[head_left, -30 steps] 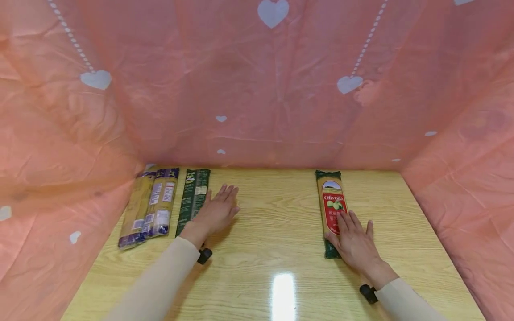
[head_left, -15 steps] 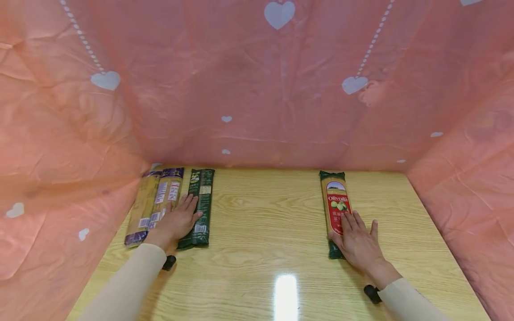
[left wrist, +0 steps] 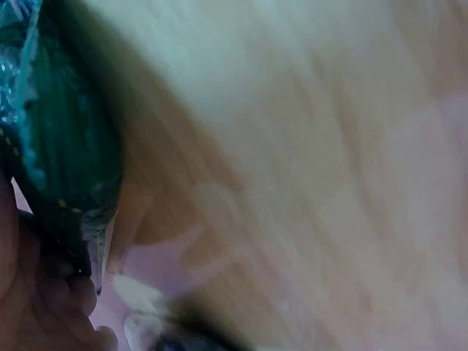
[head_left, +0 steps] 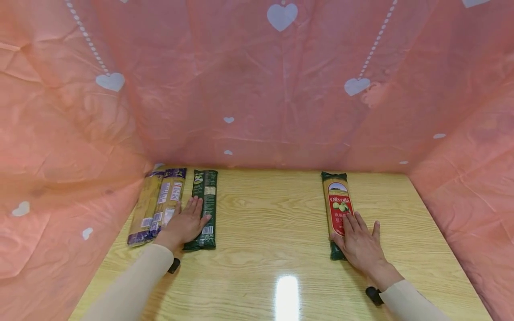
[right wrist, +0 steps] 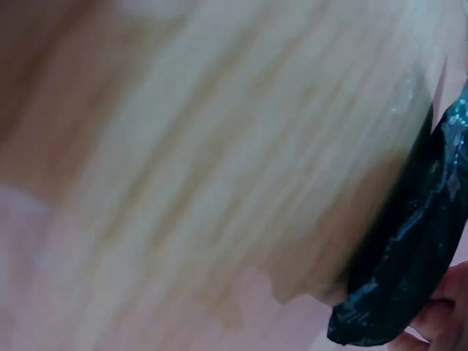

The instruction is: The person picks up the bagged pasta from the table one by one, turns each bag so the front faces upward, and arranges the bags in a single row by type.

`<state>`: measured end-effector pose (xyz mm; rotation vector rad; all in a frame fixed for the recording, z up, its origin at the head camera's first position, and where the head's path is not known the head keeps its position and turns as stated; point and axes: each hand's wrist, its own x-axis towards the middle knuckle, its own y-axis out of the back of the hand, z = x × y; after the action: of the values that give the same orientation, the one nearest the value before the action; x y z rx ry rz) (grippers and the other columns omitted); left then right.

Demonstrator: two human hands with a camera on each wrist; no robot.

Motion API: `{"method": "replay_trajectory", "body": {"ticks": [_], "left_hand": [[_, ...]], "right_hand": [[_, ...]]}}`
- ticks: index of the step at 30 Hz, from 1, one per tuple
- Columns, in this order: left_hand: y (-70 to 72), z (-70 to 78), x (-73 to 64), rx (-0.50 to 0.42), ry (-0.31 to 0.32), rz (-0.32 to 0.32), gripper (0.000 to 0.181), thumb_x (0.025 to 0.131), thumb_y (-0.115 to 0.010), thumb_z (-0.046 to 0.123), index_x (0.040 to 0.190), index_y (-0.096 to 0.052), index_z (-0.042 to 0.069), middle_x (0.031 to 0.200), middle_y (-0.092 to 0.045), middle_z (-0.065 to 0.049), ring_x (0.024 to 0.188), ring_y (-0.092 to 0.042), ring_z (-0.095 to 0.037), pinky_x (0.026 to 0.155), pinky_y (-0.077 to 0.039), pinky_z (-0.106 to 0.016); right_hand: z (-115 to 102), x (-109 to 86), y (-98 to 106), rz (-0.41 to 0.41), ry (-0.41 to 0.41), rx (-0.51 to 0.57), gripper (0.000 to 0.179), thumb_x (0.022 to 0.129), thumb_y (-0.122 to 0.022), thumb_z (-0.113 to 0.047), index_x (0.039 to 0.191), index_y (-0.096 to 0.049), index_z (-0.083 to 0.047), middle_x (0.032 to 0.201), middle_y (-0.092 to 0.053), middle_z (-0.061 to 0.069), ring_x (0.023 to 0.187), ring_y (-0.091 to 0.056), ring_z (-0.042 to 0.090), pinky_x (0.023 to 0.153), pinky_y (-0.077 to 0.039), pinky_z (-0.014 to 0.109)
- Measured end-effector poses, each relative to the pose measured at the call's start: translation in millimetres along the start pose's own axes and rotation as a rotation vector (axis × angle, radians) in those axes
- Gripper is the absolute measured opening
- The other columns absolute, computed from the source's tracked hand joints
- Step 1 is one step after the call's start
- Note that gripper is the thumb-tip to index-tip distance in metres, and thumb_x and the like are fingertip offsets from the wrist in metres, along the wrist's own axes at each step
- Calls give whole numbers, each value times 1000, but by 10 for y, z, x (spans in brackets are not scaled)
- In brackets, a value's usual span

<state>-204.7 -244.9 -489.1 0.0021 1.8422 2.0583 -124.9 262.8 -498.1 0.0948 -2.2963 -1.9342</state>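
Sliding leftward over the last second, the left hand (head_left: 185, 226) in the head view now lies across the dark-green plastic packet (head_left: 209, 205). The right hand (head_left: 360, 245) hasn't left the long, green-ended pasta packet with a red label (head_left: 339, 200), so I'd judge each hand has its own packet to work. Both look relaxed, fingers extended, grasping nothing (a flat yellow, purple-ended packet (head_left: 167, 191) sits just beside the left). The left wrist view shows green wrapper beside fingers; the right wrist view, a dark packet end.
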Motion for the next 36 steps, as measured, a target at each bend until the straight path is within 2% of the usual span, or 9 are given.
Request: {"method": "replay_trajectory", "body": {"ticks": [4, 8, 13, 23, 28, 32, 36], "left_hand": [[-78, 116, 2, -8, -6, 5, 76, 116, -31, 47, 166, -10, -6, 174, -6, -27, 162, -5, -45, 126, 0, -70], [-152, 298, 5, -11, -19, 21, 76, 115, -31, 48, 167, -8, -3, 175, -2, -25, 163, 0, -43, 126, 3, -71], [-215, 586, 16, -25, -25, 19, 77, 115, -30, 49, 168, -9, -3, 176, -1, -24, 164, 1, -41, 126, 5, -71], [-279, 1226, 3, -31, -38, -11, 77, 114, -31, 53, 168, -16, -1, 176, -9, -20, 165, -4, -36, 129, -4, -66], [-266, 1510, -50, -9, -70, -18, 78, 113, -30, 55, 167, -20, 0, 176, -14, -19, 165, -9, -34, 130, -7, -64], [-245, 1660, -111, 28, -104, -36, 78, 113, -30, 56, 167, -23, 1, 175, -18, -17, 164, -15, -32, 129, -8, -64], [-201, 1709, -183, 68, -133, -55, 74, 113, -31, 56, 166, -29, 4, 174, -24, -14, 162, -22, -29, 128, -8, -67]], "right_hand": [[1, -6, 0, 15, 8, -4, 76, 109, -54, -48, 154, -44, 12, 160, -42, 32, 153, -30, 52, 113, -11, 85], [7, -15, -2, 28, 11, -16, 75, 108, -56, -47, 153, -44, 12, 159, -43, 33, 153, -31, 52, 113, -11, 86], [16, -23, -6, 29, 13, -28, 75, 108, -55, -48, 153, -44, 12, 159, -43, 33, 153, -31, 52, 113, -11, 86], [24, -30, 4, 8, 9, -27, 76, 109, -53, -48, 154, -43, 12, 160, -42, 33, 153, -29, 52, 113, -9, 86], [24, -29, 1, 9, 9, -38, 76, 109, -53, -48, 154, -42, 12, 160, -42, 33, 153, -30, 52, 113, -10, 86], [18, -20, -9, 12, 6, -35, 76, 109, -53, -48, 154, -42, 12, 160, -42, 33, 153, -30, 52, 112, -10, 86], [7, -2, -22, 14, 3, -23, 77, 109, -53, -50, 154, -43, 11, 159, -42, 32, 153, -30, 52, 112, -9, 87]]}}
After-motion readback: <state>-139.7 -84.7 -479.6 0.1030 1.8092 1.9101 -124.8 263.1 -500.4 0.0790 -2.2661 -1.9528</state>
